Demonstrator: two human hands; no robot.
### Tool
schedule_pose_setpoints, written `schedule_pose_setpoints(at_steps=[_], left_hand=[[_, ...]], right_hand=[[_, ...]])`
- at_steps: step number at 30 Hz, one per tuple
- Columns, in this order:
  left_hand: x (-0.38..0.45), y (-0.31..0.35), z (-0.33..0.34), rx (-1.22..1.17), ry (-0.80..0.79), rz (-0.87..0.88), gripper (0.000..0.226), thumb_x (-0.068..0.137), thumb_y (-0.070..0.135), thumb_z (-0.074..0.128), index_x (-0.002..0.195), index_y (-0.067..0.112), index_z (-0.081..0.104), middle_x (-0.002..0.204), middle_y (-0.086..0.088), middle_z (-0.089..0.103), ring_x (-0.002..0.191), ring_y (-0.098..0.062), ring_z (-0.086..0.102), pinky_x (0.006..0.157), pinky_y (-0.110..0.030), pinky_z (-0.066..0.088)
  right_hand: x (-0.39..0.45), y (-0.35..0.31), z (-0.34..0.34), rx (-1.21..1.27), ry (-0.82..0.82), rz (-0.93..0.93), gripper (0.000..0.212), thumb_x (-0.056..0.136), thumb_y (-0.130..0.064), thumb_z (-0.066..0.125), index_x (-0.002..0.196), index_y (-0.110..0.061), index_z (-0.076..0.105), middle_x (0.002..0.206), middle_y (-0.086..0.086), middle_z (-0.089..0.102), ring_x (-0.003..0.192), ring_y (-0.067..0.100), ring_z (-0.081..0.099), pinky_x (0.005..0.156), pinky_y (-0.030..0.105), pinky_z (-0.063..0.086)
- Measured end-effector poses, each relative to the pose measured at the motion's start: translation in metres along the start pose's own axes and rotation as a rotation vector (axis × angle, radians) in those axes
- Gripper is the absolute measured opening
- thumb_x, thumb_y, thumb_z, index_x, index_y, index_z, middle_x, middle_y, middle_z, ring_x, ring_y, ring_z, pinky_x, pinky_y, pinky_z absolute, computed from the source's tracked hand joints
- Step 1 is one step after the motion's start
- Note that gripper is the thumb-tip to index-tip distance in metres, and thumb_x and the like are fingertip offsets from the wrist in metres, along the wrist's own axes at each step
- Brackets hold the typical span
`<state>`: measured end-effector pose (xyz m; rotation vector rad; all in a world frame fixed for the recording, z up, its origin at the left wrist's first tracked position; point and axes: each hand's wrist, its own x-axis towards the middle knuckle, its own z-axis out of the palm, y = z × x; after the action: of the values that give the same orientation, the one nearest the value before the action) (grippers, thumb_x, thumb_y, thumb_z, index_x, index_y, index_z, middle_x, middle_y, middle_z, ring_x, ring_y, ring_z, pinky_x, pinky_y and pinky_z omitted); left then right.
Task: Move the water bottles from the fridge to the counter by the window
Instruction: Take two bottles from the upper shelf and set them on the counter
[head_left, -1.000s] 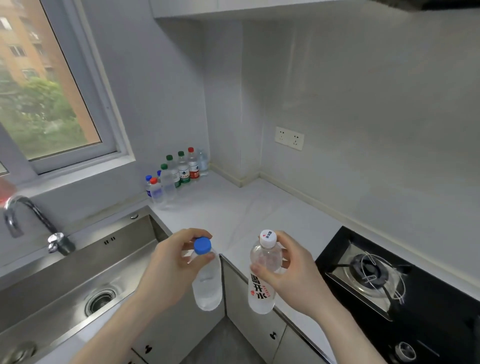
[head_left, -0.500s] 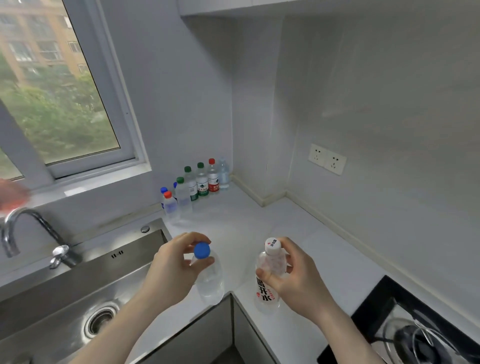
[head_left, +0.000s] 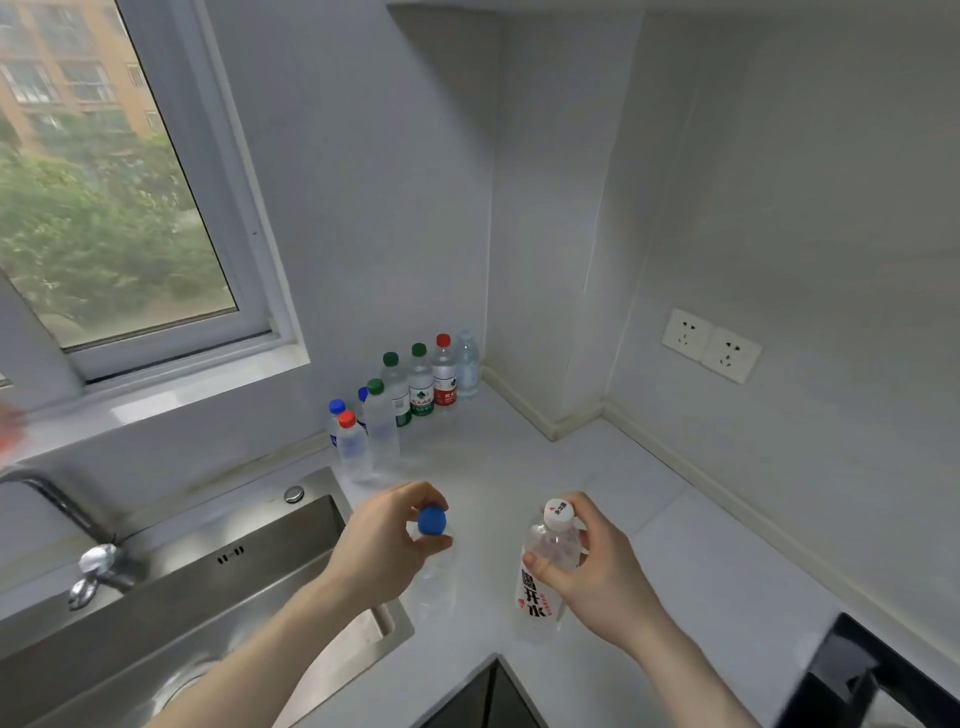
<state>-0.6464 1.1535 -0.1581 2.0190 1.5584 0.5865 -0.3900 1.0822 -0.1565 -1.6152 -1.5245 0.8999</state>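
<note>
Step in hand: carrying two bottles to the row (head_left: 410, 395) by the window. Left hand (head_left: 379, 551) fingers curl round the blue-cap bottle (head_left: 434, 566) neck; right hand (head_left: 592, 571) fingers grip the white-cap bottle (head_left: 545, 577) shoulder. Next: reach forward and set both upright on the bench (head_left: 519, 462), beyond the fingers, just beside the row

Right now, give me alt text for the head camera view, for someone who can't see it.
A person holds two water bottles over a white kitchen counter: the left hand grips a blue-capped bottle, the right hand a white-capped bottle. More bottles stand below the window, beside a steel sink.
</note>
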Motion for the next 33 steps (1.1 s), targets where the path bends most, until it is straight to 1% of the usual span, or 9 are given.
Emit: schedule_pose_setpoints(at_steps=[5, 8, 11, 15, 19, 24, 27, 31, 33], left_hand=[[0.052, -0.035, 0.009, 0.073, -0.080, 0.015, 0.032, 0.081, 0.032, 0.086, 0.106, 0.031, 0.066, 0.107, 0.014, 0.066, 0.099, -0.011, 0.062, 0.090, -0.030, 0.056], [0.081, -0.052, 0.018, 0.124, -0.138, 0.020, 0.031, 0.081, 0.030, 0.086, 0.104, 0.028, 0.065, 0.107, 0.010, 0.067, 0.097, -0.016, 0.062, 0.088, -0.034, 0.055], [0.098, -0.058, 0.027, 0.161, -0.156, 0.028, 0.029, 0.084, 0.027, 0.084, 0.106, 0.025, 0.065, 0.108, 0.007, 0.066, 0.096, -0.017, 0.060, 0.083, -0.029, 0.050], [0.128, -0.067, 0.034, 0.157, -0.152, 0.002, 0.028, 0.086, 0.025, 0.081, 0.107, 0.024, 0.063, 0.109, 0.007, 0.063, 0.096, -0.015, 0.057, 0.079, -0.022, 0.042], [0.147, -0.072, 0.042, 0.162, -0.140, -0.028, 0.029, 0.088, 0.024, 0.080, 0.109, 0.024, 0.062, 0.110, 0.007, 0.061, 0.095, -0.015, 0.057, 0.082, -0.024, 0.047], [0.175, -0.074, 0.048, 0.141, -0.104, -0.061, 0.030, 0.089, 0.016, 0.078, 0.111, 0.025, 0.059, 0.115, 0.006, 0.057, 0.094, -0.016, 0.058, 0.082, -0.023, 0.049], [0.195, -0.075, 0.052, 0.138, -0.092, -0.076, 0.032, 0.091, 0.011, 0.076, 0.114, 0.024, 0.058, 0.121, 0.006, 0.054, 0.092, -0.014, 0.056, 0.079, -0.018, 0.044], [0.221, -0.078, 0.049, 0.147, -0.048, -0.085, 0.031, 0.092, 0.012, 0.074, 0.117, 0.021, 0.057, 0.125, 0.003, 0.053, 0.091, -0.013, 0.053, 0.078, -0.019, 0.041], [0.232, -0.080, 0.046, 0.149, -0.040, -0.087, 0.032, 0.092, 0.013, 0.074, 0.118, 0.020, 0.057, 0.126, 0.002, 0.054, 0.092, -0.014, 0.054, 0.079, -0.020, 0.045]], right_hand=[[0.042, 0.017, 0.028, -0.021, 0.024, 0.059, 0.043, 0.080, -0.029, 0.086, 0.108, -0.036, 0.054, 0.104, -0.018, 0.068, 0.090, 0.005, 0.066, 0.079, 0.025, 0.055], [0.066, 0.033, 0.046, -0.005, 0.054, 0.119, 0.045, 0.078, -0.024, 0.088, 0.105, -0.037, 0.054, 0.103, -0.014, 0.068, 0.093, 0.008, 0.067, 0.081, 0.025, 0.055], [0.078, 0.039, 0.056, -0.020, 0.050, 0.174, 0.044, 0.078, -0.023, 0.085, 0.103, -0.036, 0.052, 0.100, -0.011, 0.067, 0.090, 0.010, 0.066, 0.077, 0.025, 0.054], [0.107, 0.046, 0.067, -0.065, 0.018, 0.214, 0.044, 0.076, -0.025, 0.082, 0.102, -0.036, 0.049, 0.097, -0.010, 0.065, 0.088, 0.012, 0.064, 0.077, 0.032, 0.056], [0.138, 0.058, 0.075, -0.101, 0.020, 0.246, 0.046, 0.073, -0.028, 0.084, 0.100, -0.035, 0.047, 0.095, -0.008, 0.065, 0.088, 0.015, 0.065, 0.080, 0.038, 0.058], [0.177, 0.067, 0.094, -0.138, 0.018, 0.285, 0.046, 0.076, -0.026, 0.083, 0.098, -0.031, 0.044, 0.098, -0.010, 0.063, 0.091, 0.019, 0.065, 0.079, 0.038, 0.057], [0.203, 0.074, 0.105, -0.137, 0.017, 0.297, 0.047, 0.078, -0.025, 0.085, 0.101, -0.028, 0.045, 0.101, -0.008, 0.062, 0.092, 0.021, 0.064, 0.079, 0.037, 0.057], [0.235, 0.077, 0.116, -0.134, 0.022, 0.266, 0.046, 0.078, -0.021, 0.085, 0.103, -0.025, 0.047, 0.101, -0.006, 0.063, 0.093, 0.024, 0.063, 0.080, 0.039, 0.057], [0.246, 0.077, 0.120, -0.148, 0.028, 0.236, 0.046, 0.078, -0.019, 0.084, 0.104, -0.025, 0.047, 0.103, -0.007, 0.063, 0.094, 0.024, 0.062, 0.080, 0.037, 0.056]])
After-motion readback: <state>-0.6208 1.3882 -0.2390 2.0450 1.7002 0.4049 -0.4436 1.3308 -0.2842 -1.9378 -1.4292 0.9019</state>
